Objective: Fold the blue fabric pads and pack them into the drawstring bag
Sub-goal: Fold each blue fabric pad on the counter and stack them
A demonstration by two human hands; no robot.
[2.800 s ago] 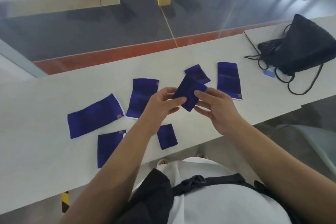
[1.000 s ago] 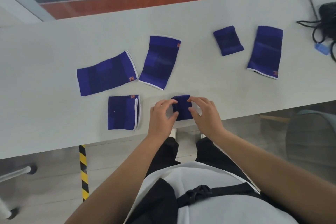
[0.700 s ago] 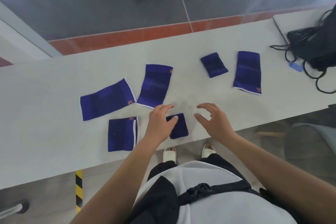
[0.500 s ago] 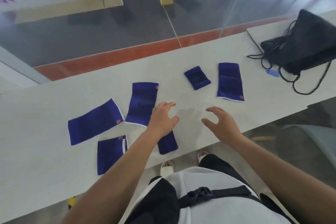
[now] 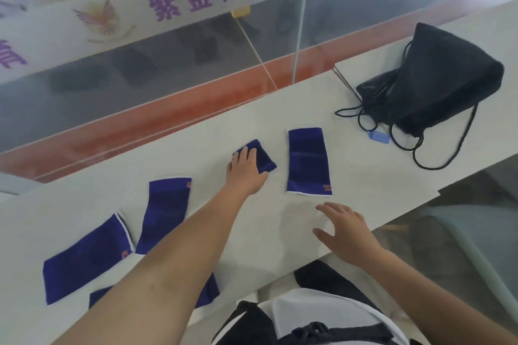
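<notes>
The head camera shows the left hand [image 5: 244,173] has reached far out across the long white table [image 5: 196,145] and now lies flat, fingers spread, on the small folded blue fabric pad [image 5: 265,161]; half a second ago it was close to the body, next to a different folded pad. The right hand [image 5: 346,230] has stayed near the table's front edge, open with curled fingers, holding nothing. I count six blue pads. Two are small and folded: the one under the left hand, and one by the front edge [image 5: 208,293], mostly hidden by the left arm. The others are a long flat pad [image 5: 308,161] just right of the left hand, two long pads [image 5: 166,210] [image 5: 84,263] on the left, and one more [image 5: 96,298] peeking out under the arm. One black drawstring bag [image 5: 440,81] lies far right, well apart from the pads, its mouth bunched and its cords loose on the table.
</notes>
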